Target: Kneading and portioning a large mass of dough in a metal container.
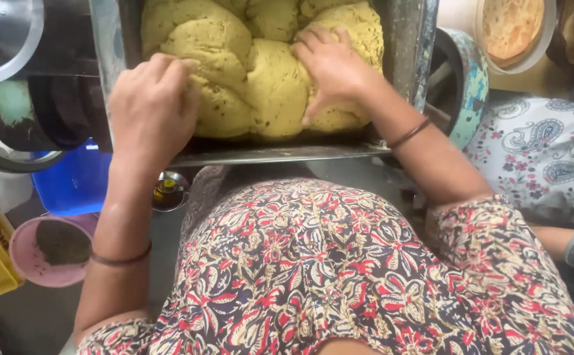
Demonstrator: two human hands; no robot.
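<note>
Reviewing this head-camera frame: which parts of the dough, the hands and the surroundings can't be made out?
- Dough: top cut off by the upper edge; its underside hidden inside the metal trough.
- Left hand: fingertips curl into the dough, out of sight.
- Right hand: palm pressed down, hidden.
- Pink bowl: partly behind the left forearm; its dark contents too blurred to identify.
- Small cup: half hidden under the trough.
- Flatbread: cut off by the upper edge.

Soft even daylight, faint shadows, slight overall blur, wide-angle bending at edges, no glare
</note>
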